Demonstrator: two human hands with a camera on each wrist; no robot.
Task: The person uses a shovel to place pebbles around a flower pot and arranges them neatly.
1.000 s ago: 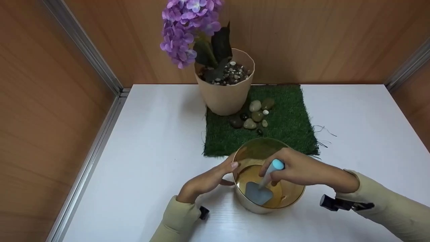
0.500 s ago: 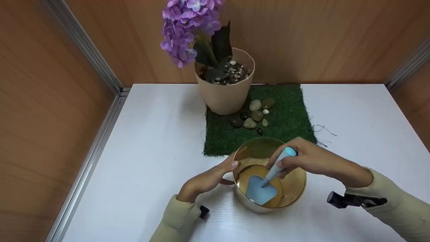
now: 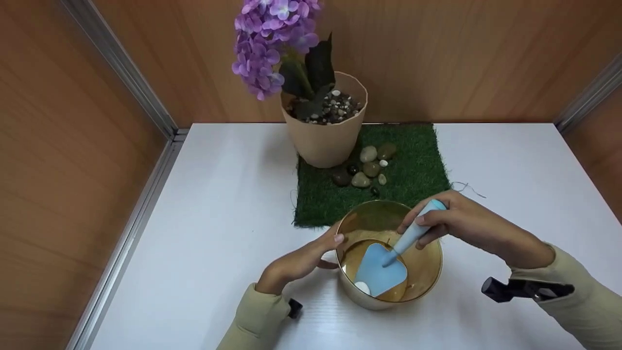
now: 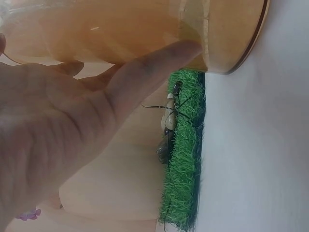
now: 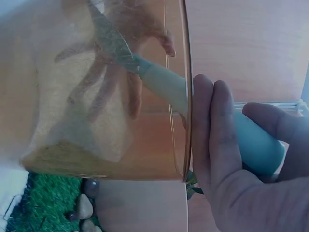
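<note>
A clear amber bowl (image 3: 374,307) stands upright on the white table, just in front of the grass mat. My left hand (image 3: 301,260) rests against its left side, thumb at the rim; seen through the wall in the right wrist view, the fingers are spread. A small light-blue trowel (image 3: 381,272) leans in the bowl, blade low inside and handle above the rim. My right hand (image 3: 469,228) pinches that handle between thumb and fingers. Beside the blade's lower left edge shows a white round spot (image 3: 362,288); what it is, I cannot tell.
Behind the bowl, a green artificial grass mat (image 3: 413,175) carries several pebbles (image 3: 371,169). A beige pot (image 3: 324,143) with purple flowers (image 3: 272,43) stands at the mat's back left. Wooden panels (image 3: 461,58) enclose the white table (image 3: 233,194).
My right hand has moved right and slightly back, taking the trowel handle along and tilting it over. The blade now faces up more, and the white spot has come into view. My left hand stays put.
</note>
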